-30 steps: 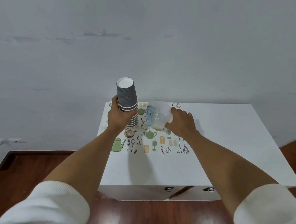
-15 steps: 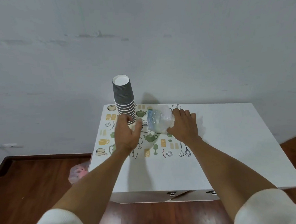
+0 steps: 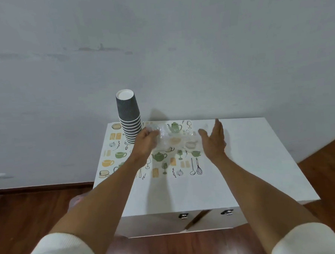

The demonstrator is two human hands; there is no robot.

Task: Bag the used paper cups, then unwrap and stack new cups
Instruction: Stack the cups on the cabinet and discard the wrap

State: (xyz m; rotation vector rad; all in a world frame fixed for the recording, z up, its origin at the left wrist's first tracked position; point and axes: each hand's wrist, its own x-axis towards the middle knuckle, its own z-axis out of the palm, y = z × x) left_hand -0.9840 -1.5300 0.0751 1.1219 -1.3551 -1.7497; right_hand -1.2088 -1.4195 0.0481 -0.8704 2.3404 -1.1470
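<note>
Stack of new cups (image 3: 130, 119): dark grey w/ wavy ribbing and white rims, nested upside down, white base of the top cup facing up. Stands upright at the back-left corner of the white table (image 3: 253, 170), close to the wall (image 3: 158, 49), on the printed mat area.

Clear plastic wrapper (image 3: 173, 138): crumpled, see-through, stretched between both hands just right of the stack, over the mat; blurred, so its edges are hard to trace.

Left hand (image 3: 146, 144): fingers curled round the wrapper's left end, gripping it, right next to the lower cups of the stack; can't tell if it touches them.

Right hand (image 3: 214, 139): fingers straight and together, thumb apart, palm turned inward, at the wrapper's right end. Can't tell if it touches the plastic.

Mat (image 3: 165, 166): kitchen drawings, i.e. green teapots, cups, glasses, whisk, ladle, onion.

Both forearms bare, white sleeves (image 3: 52, 253) pushed up. Table front shows two small dark latches (image 3: 183, 215). Floor (image 3: 21, 214): reddish-brown wood. Pale pinkish bag-like thing (image 3: 77, 200) on the floor, mostly hidden behind left forearm.
</note>
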